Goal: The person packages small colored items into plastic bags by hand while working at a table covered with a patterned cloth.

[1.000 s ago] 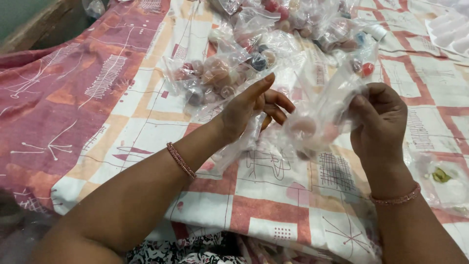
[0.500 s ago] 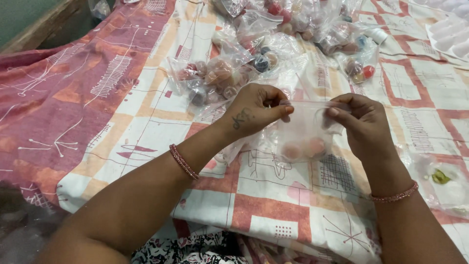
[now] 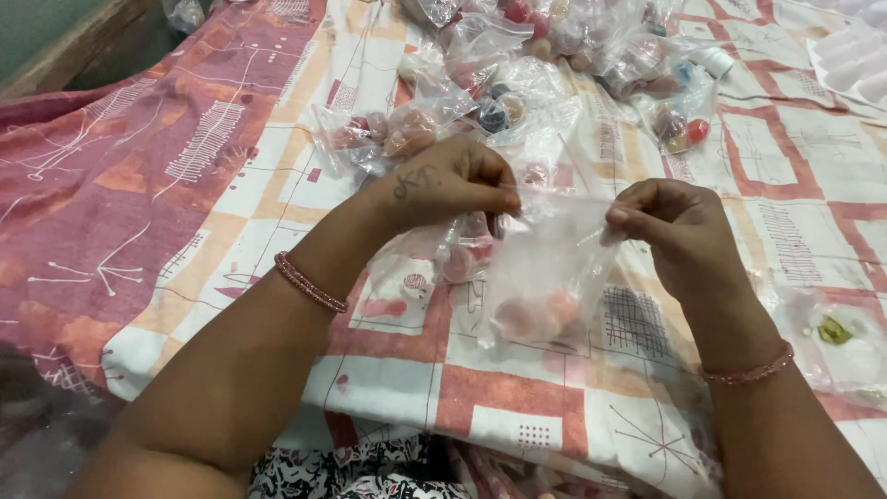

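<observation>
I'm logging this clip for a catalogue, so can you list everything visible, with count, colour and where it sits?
Held bag: one, clear plastic with pinkish round pieces at its bottom, stretched by its top edge between both hands.
Pile of filled bags: many, count unclear, clear with red, pink, blue and tan pieces, top centre of the cloth.
Bag with a green piece: one, clear, right edge.
White tray: one, top right corner, partly cut off.
Patterned cloth: one, pink, orange and white, covering the surface.
Bracelets: two, pinkish beads, one on each wrist.
Left hand: pinching the bag's top left.
Right hand: pinching the bag's top right.
</observation>
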